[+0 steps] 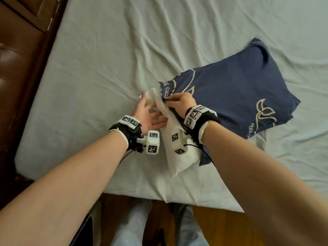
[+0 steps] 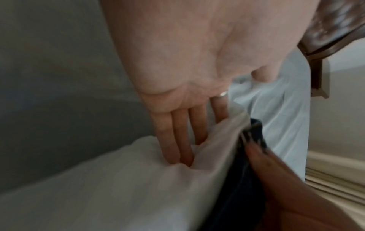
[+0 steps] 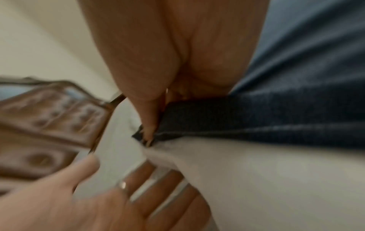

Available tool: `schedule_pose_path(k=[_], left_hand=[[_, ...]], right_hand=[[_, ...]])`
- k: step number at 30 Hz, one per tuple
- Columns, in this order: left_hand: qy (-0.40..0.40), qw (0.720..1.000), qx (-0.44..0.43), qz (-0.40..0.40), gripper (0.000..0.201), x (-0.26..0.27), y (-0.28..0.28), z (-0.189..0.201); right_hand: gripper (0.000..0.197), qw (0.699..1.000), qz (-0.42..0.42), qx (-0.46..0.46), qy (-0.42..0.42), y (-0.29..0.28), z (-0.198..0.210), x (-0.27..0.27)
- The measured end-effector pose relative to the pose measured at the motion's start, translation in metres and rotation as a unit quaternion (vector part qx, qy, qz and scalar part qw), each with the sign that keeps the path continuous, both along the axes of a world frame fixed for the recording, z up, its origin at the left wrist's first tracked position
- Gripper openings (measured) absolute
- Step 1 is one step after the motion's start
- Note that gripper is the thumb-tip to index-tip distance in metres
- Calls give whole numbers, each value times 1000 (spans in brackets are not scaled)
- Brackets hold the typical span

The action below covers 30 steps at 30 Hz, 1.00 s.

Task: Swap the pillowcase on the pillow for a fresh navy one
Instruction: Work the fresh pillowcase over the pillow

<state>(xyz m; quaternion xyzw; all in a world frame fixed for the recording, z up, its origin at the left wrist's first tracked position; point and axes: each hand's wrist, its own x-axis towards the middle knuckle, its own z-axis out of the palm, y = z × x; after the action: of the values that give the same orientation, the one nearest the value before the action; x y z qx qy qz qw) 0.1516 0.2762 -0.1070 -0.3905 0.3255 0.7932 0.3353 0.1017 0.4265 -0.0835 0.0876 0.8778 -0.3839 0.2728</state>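
Head view: the fingers (image 1: 156,118) of the left hand (image 1: 147,116) are lying nearly straight against the pillow's (image 1: 179,155) white end, gripping nothing; the right hand (image 1: 182,102) is pinching the navy case's (image 1: 239,96) hem. The pillow is sitting mostly inside the case on the bed (image 1: 88,77), one end protruding.

Left wrist view: fingers are pressing into the pillow beside the hem (image 2: 254,132).

Right wrist view: thumb and fingertips are closing on the hem (image 3: 177,125). Likely risks: the thin pinch slipping, or the filling bunching at the opening, leaving corners unfilled.
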Motion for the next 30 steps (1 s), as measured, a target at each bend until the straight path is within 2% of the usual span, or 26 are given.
schedule_pose_path(k=[3,5,7,9,12,14,16,17,19,22,23,24,27,28,30], left_hand=[[6,998,69,3,98,8,8,8],[-5,999,53,0,100,14,6,13],[15,1000,4,-7,91,21,-4,19],[26,997,-70,-32,71,27,-12,24],[25,986,-154,-53,55,38,-5,25],[7,980,-197,-41,61,50,8,24],[-17,971,-236,-43,74,67,24,18],[-25,966,-252,-56,78,79,31,16],[-38,959,-265,-92,84,104,51,7],[-58,961,-249,-102,85,144,84,-8],[-59,965,-237,-93,81,155,96,-14],[-55,968,-228,-86,74,164,108,-18],[-42,961,-251,-109,57,178,127,-23],[-47,953,-267,-132,56,179,130,-25],[-47,948,-275,-153,56,181,132,-26]], right_hand=[[12,988,154,-6,-9,-24,15,10],[13,982,186,-4,-15,-30,16,19],[19,984,176,-2,-35,-25,8,30],[29,987,155,-6,-42,-12,3,47],[29,997,74,-17,34,13,2,75],[22,997,28,32,63,33,2,89],[17,992,25,109,53,60,-3,102],[22,989,33,139,42,75,-5,110],[51,981,53,186,21,104,-11,134],[111,959,146,245,1,128,-27,177],[118,949,163,269,11,133,-35,188],[112,945,144,291,31,137,-42,195],[47,960,-11,271,71,150,-48,193],[36,967,-27,245,58,155,-49,192],[26,977,-21,209,42,166,-45,191]])
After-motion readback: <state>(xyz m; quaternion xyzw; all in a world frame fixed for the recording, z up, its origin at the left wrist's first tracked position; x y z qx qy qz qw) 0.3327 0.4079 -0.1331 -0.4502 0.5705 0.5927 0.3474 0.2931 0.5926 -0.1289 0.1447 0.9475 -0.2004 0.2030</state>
